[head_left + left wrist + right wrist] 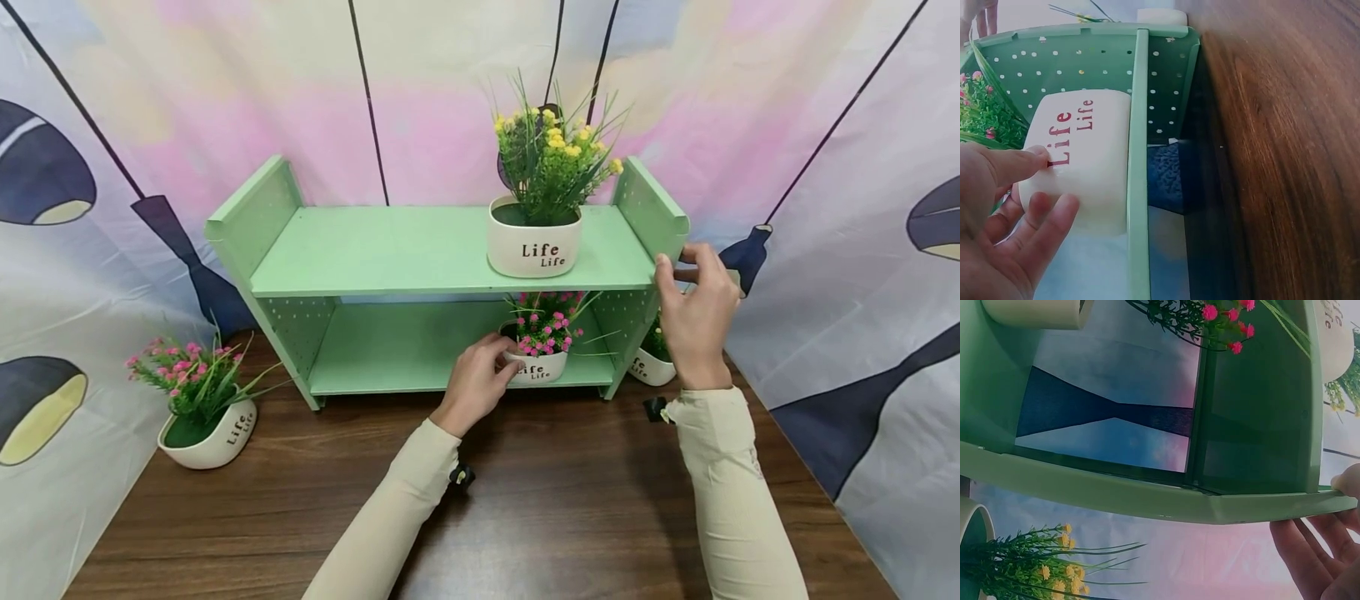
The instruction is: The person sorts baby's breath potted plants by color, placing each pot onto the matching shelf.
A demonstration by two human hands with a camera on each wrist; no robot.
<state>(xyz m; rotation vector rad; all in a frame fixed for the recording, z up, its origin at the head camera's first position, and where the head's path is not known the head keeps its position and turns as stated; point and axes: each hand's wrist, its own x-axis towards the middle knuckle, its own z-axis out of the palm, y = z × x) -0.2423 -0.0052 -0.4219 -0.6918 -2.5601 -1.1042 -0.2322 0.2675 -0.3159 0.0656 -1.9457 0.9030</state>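
A light green two-tier shelf [390, 250] stands on the table. On its lower tier, toward the right, is a white flowerpot [553, 368] with pink flowers and "Life" lettering. My left hand [478, 377] holds that pot at its left end; in the left wrist view the thumb lies on the front of the pot [1094, 169], with the other fingers bent around its end. My right hand [701, 315] grips the edge of the shelf's right side panel [1247, 509], thumb on one face and fingers on the other. Above, a white pot [517, 250] with yellow flowers sits on the upper tier.
A tilted white pot [213, 440] of pink flowers rests on the brown wooden table [555, 508], left of the shelf. Another white pot [649, 368] with yellow flowers stands right of the shelf, partly hidden by my right hand. A patterned curtain [435, 142] hangs behind.
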